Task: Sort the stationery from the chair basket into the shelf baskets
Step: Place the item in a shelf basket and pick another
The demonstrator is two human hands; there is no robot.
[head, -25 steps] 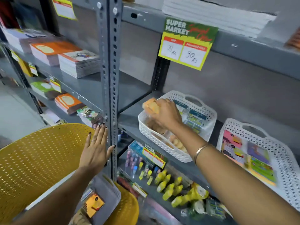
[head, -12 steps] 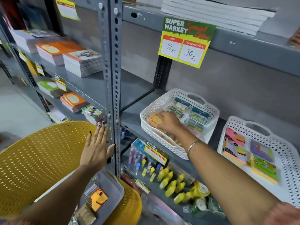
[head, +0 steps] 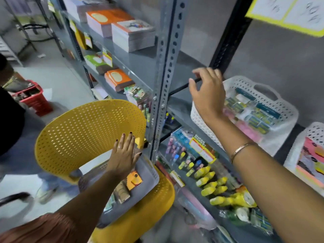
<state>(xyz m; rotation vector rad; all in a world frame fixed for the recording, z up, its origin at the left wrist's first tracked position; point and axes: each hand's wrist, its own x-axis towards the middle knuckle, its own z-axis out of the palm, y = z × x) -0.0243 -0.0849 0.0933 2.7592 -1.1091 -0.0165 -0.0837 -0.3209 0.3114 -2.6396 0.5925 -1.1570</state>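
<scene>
two bare hands show in the frame, both with fingers spread and holding nothing. the right hand [head: 207, 95] hangs in the air at centre right, palm down, above the left end of a white shelf basket [head: 284, 109] that sits on the grey shelf [head: 182, 109]. that basket holds small packets in blue, green and pink, blurred too much to name. a second white basket [head: 312, 132] shows at the right edge, with bright flat packs inside it.

the left hand [head: 124, 155] lies flat and open at lower centre, fingers pointing up the frame, over the far rim of the grey chair basket [head: 149, 181]. this basket rests on the seat of a yellow perforated chair [head: 84, 130], just left of the perforated metal upright [head: 166, 67]. inside it, below the hand, lie an orange packet [head: 134, 180] and a brown packet [head: 122, 192]. on the shelf below the white baskets, at lower right, lie yellow bottles [head: 213, 181].
</scene>
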